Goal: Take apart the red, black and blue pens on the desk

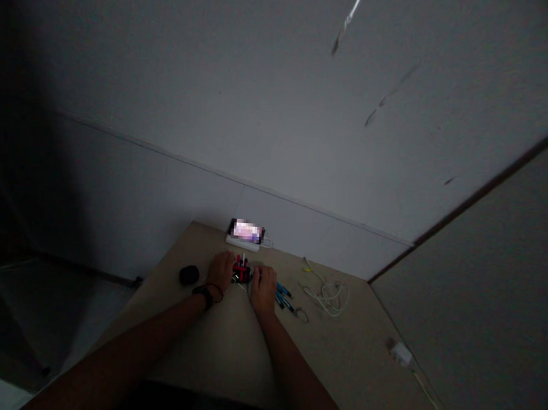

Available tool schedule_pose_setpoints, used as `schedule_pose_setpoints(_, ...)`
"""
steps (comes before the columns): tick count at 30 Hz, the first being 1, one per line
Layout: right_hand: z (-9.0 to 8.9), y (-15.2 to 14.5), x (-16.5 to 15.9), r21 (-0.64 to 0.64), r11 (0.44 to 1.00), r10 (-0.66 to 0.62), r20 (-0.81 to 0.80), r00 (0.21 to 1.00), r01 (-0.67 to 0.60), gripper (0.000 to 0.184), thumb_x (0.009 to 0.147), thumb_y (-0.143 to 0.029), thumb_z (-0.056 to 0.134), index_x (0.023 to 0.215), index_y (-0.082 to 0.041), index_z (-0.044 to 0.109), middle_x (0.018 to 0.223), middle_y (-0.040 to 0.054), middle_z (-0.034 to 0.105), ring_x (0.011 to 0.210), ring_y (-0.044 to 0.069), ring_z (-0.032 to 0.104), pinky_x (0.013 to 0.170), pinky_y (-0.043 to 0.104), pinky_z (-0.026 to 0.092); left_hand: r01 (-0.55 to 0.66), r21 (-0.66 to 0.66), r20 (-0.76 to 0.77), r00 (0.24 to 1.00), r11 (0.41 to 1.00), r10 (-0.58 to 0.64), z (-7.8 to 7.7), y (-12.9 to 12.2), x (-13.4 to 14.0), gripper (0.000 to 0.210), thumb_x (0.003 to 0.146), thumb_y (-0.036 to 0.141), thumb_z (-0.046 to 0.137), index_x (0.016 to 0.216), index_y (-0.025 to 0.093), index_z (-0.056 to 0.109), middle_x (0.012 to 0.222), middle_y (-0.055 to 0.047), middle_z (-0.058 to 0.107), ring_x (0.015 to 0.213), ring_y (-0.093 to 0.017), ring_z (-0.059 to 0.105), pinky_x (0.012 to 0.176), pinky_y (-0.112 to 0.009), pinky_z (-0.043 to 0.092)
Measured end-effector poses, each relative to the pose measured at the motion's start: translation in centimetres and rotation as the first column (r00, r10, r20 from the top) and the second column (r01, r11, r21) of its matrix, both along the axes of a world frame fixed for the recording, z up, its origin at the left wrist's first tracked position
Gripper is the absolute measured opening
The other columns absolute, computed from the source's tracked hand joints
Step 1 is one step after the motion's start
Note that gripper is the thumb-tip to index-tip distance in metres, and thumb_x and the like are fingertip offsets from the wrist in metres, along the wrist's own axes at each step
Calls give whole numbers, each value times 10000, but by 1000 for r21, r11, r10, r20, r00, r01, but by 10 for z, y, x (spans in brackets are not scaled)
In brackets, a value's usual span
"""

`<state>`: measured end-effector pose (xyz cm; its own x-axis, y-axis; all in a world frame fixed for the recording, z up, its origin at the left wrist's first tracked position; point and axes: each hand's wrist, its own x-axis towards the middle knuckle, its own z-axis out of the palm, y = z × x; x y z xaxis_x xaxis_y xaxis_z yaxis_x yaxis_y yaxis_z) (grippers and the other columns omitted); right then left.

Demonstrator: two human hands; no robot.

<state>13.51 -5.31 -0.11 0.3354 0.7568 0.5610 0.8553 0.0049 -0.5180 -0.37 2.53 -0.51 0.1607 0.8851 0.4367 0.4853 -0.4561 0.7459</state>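
Note:
Both of my hands rest on the table, one on each side of a small cluster of red and black pen-like pieces (241, 271), with a white piece standing out at its far end. My left hand (220, 270), with a dark band at the wrist, lies at the cluster's left edge, its fingers stretched forward. On the other side, my right hand (264, 289) has its fingers extended and its thumb side close to the cluster. Several blue pens (284, 296) lie just right of this hand, partly hidden by it. Dim light hides the exact finger contact.
A lit phone (247, 231) leans at the wall on a white block (242, 244). A black rounded case (188, 275) sits left. To the right lie a ring (301, 315), a white cable (327, 300) and a white plug (402, 353). Walls bound the table (218, 350).

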Motion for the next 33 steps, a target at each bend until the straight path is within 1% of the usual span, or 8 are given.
schedule_pose_setpoints(3, 0, -5, -6, 4, 1000, -16, 63, 998, 16, 360, 1022, -378, 348, 1057, -165, 636, 1050, 137, 642, 1036, 271, 568, 916, 410, 429, -30, 33, -29, 999, 999, 31, 5, -3, 1, 339, 1001, 246, 312, 805, 225, 589, 892, -77, 665, 900, -227, 613, 907, -409, 486)
schedule_pose_setpoints(6, -4, -11, -11, 20, 1000, -11, 120, 993, 8, 360, 1019, -383, 356, 1132, -171, 624, 1123, 149, 642, 1096, 284, 572, 960, 440, 431, -37, 70, -59, 997, 997, 41, 8, -5, 0, 306, 998, 240, 336, 835, 221, 595, 917, -85, 661, 913, -233, 605, 901, -408, 484)
schedule_pose_setpoints(9, -9, -20, -14, 31, 999, 3, 165, 986, -8, 361, 1014, -373, 371, 1184, -170, 616, 1191, 167, 637, 1152, 294, 563, 996, 463, 430, -29, 90, -97, 995, 996, 38, 8, -6, -2, 266, 997, 236, 363, 875, 222, 599, 955, -85, 658, 944, -235, 598, 913, -405, 472)
schedule_pose_setpoints(14, -12, -31, -20, -18, 999, -41, 192, 980, 46, 385, 1011, -370, 372, 1228, -156, 607, 1268, 194, 611, 1215, 308, 543, 1022, 479, 424, -13, 86, -173, 984, 996, 27, 6, -6, -1, 235, 1005, 277, 391, 925, 207, 600, 978, -96, 647, 971, -239, 590, 920, -391, 446)
schedule_pose_setpoints(20, -11, -26, -21, -70, 994, -71, 215, 974, 88, 385, 1005, -378, 384, 1212, -148, 614, 1262, 200, 610, 1220, 314, 536, 1022, 467, 419, -7, 87, -256, 966, 996, 29, 7, -7, 2, 234, 1006, 306, 402, 960, 196, 603, 1004, -110, 650, 986, -251, 585, 903, -390, 421)
schedule_pose_setpoints(26, -12, -24, -21, -113, 979, -138, 232, 963, 168, 371, 1005, -377, 396, 1196, -140, 610, 1244, 197, 613, 1193, 306, 539, 1027, 447, 396, 8, 87, -306, 952, 996, 19, 7, -10, 3, 251, 1008, 352, 403, 1021, 188, 592, 1061, -125, 644, 1017, -265, 571, 892, -397, 407)
schedule_pose_setpoints(30, -7, -23, -24, -163, 966, -159, 243, 957, 201, 363, 1002, -372, 406, 1189, -138, 611, 1238, 189, 614, 1177, 300, 533, 1037, 429, 368, 44, 106, -335, 942, 993, -6, 9, -12, 2, 265, 1000, 372, 417, 1050, 181, 594, 1105, -139, 632, 1061, -281, 544, 941, -417, 390)
schedule_pose_setpoints(33, -3, -23, -26, -189, 939, -239, 243, 940, 288, 357, 986, -349, 432, 1195, -120, 611, 1247, 205, 607, 1192, 321, 515, 1044, 448, 338, 63, 127, -353, 935, 990, -14, 13, -14, 0, 261, 995, 367, 429, 1075, 181, 594, 1134, -142, 624, 1106, -289, 520, 989, -427, 366)
